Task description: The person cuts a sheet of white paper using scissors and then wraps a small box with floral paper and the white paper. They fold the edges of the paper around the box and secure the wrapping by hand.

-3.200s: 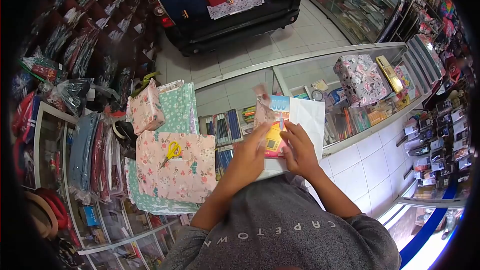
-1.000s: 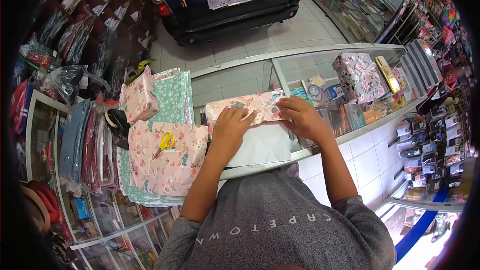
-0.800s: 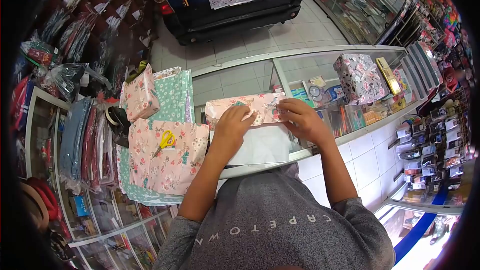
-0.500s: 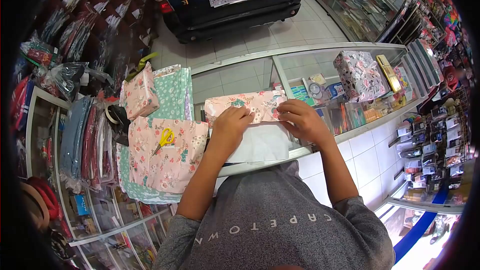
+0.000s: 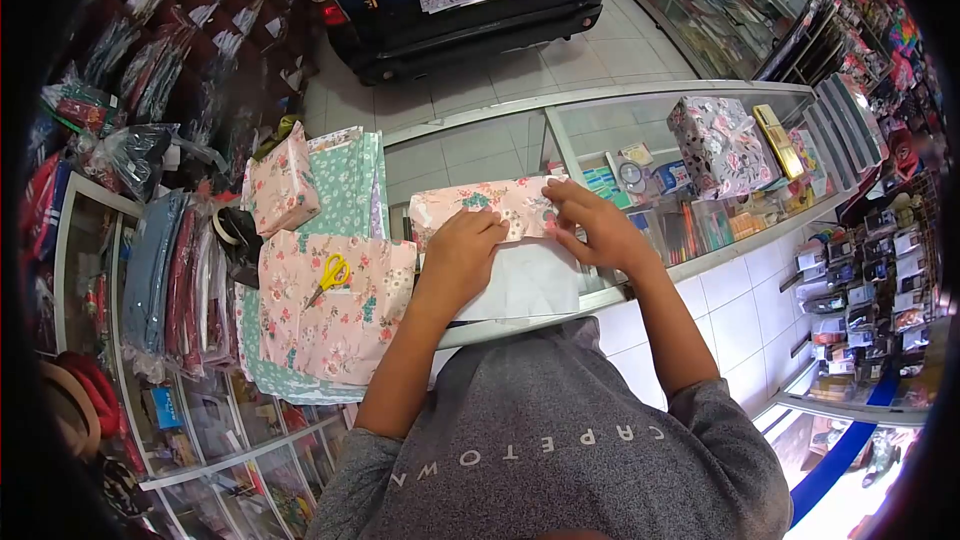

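Note:
A strip of pink floral wrapping paper [image 5: 520,202] lies across the glass counter, folded over a piece with its white side [image 5: 530,280] showing toward me. My left hand [image 5: 462,252] presses on the near edge of the floral strip, its fingers bent and close together. At the strip's right end is my right hand [image 5: 598,225], with thumb and fingers apart and the fingertips touching the far right corner. Yellow scissors [image 5: 332,275] rest on another pink floral sheet [image 5: 340,330] to the left, over green patterned paper [image 5: 345,180].
A pink floral wrapped box [image 5: 282,185] stands at the left, beside a black tape dispenser [image 5: 235,235]. Right on the counter [image 5: 560,140] are a grey floral wrapped box [image 5: 722,145] and a gold box [image 5: 778,145]. Packed clothes [image 5: 150,270] stand far left.
My right hand has shifted slightly, its fingertips moving left and up to the strip's far corner, and its thumb has separated from the fingers. My left hand stays in place.

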The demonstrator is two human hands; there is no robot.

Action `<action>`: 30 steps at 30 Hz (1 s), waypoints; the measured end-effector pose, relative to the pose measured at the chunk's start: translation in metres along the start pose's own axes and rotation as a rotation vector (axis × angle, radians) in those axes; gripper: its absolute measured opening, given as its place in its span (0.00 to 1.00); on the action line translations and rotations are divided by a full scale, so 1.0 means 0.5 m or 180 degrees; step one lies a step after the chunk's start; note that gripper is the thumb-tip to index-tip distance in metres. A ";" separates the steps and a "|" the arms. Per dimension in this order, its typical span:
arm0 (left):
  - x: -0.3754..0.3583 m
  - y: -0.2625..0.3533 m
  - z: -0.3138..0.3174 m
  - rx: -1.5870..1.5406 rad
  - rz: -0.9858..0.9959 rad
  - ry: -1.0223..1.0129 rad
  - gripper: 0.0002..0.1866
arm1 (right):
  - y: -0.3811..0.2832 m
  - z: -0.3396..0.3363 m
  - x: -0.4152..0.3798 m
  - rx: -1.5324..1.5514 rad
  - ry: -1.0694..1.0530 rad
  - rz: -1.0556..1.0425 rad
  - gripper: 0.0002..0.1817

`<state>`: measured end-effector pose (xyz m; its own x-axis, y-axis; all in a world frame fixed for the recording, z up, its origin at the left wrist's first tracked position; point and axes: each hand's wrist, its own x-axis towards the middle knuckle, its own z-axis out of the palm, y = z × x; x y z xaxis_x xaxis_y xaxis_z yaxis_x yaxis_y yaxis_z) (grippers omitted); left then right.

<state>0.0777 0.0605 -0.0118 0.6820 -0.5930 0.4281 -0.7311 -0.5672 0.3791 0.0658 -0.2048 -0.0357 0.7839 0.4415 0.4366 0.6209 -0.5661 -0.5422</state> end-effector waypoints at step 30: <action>-0.011 -0.023 -0.007 0.0464 0.0325 -0.0154 0.19 | 0.030 -0.009 0.037 -0.0458 -0.0904 -0.0698 0.36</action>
<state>0.0823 0.0720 -0.0158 0.6071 -0.6765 0.4170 -0.7886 -0.5774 0.2114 0.0896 -0.2082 -0.0323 0.6161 0.7268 0.3038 0.7824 -0.5199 -0.3430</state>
